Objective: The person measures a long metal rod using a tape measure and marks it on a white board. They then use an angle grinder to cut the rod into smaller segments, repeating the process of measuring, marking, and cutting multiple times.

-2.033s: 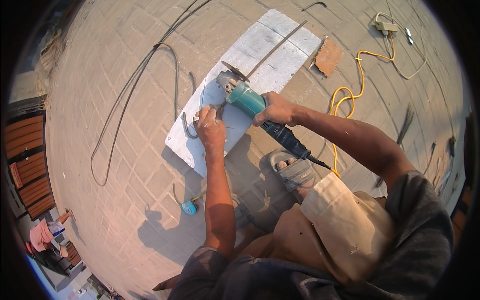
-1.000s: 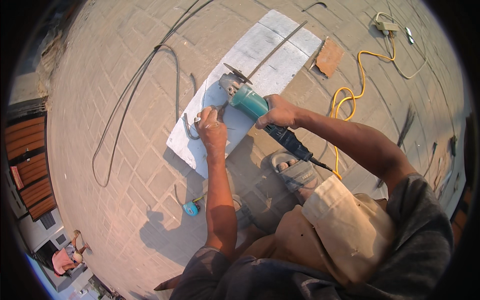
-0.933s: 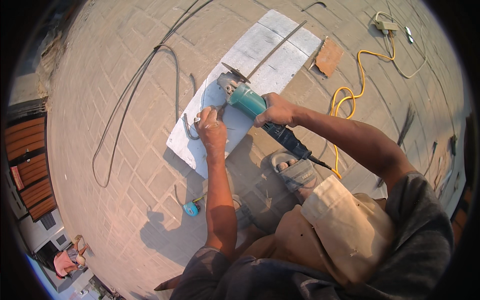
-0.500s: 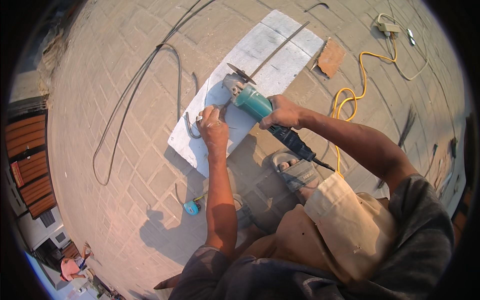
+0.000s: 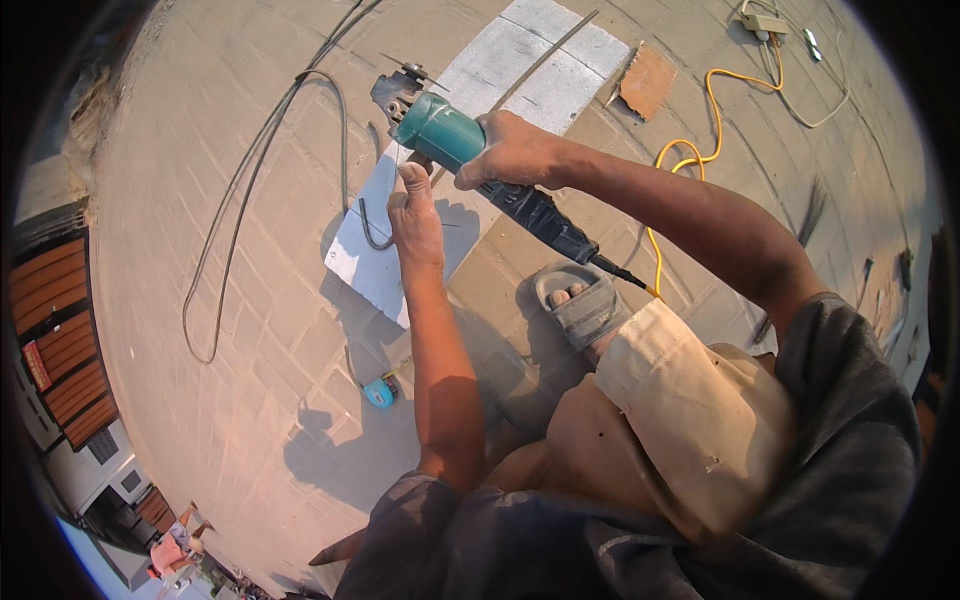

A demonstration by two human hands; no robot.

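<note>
- Paved ground (image 5: 270,300); white slab (image 5: 490,62) at twelve o'clock.
- Right hand (image 5: 515,150) clasps green grinder (image 5: 440,130); cannot tell left hand's (image 5: 416,228) grip.
- Judged step: positioning grinder; next move needs steady control.

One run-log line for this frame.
right hand: holds green-and-black angle grinder | left hand: at grinder, grip unclear | thin dark rod: across white rectangular slab

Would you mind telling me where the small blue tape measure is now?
In the head view, the small blue tape measure lies on the tan paved ground, left of the left forearm and below the near end of the long white block.
</note>
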